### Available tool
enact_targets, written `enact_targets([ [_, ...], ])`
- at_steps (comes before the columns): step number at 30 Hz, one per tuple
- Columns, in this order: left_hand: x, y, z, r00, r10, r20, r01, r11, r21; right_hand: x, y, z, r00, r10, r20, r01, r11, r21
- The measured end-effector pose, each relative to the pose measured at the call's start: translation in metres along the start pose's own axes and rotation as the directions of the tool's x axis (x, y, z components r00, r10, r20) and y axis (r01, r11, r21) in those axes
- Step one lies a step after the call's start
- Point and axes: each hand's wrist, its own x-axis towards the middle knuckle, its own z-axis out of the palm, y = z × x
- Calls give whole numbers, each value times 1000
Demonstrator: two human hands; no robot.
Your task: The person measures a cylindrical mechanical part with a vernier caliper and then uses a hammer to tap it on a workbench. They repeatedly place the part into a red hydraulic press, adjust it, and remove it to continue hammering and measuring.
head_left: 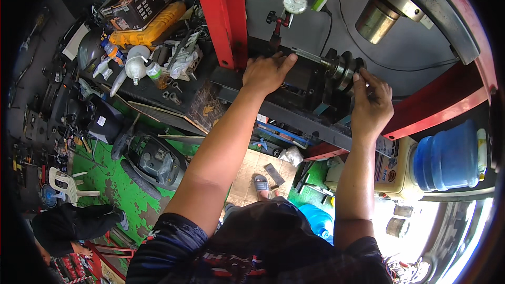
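A steel crankshaft (pixel 343 68) with round webs and a long bright rod lies across the dark steel frame in front of me. My right hand (pixel 372 97) pinches its right end between thumb and fingers. Just beyond my left hand stands a dial indicator (pixel 295 3), its white face on a holder with a red clamp (pixel 282 22). My left hand (pixel 265 75) bends over the foot of that holder, thumb stretched toward the rod's tip. Its fingertips are hidden, and what they grip cannot be made out.
Red press posts (pixel 223 16) rise near the bench. A heavy metal cylinder (pixel 376 18) hangs at upper right. Bottles, a yellow case (pixel 150 27) and a box (pixel 138 2) crowd the left bench. A scooter (pixel 152 160) and another person (pixel 73 229) are at lower left.
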Motion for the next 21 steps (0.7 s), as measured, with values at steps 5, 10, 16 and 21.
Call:
enact_targets([
  [5,1,-5,5,999,20,-39,-20,1000,2,-5,-1,-2,999,14,37,-12,999,-43],
  [10,0,-3,3,1000,1,-16,0,1000,16,-6,-10,-8,999,39,2,-39,998,44],
  [16,1,0,1,999,-46,13,46,998,50,-2,-20,-18,998,-21,-59,27,994,110],
  [21,-1,2,-1,998,-54,17,53,997,52,2,-23,-19,996,-48,-77,57,990,125],
])
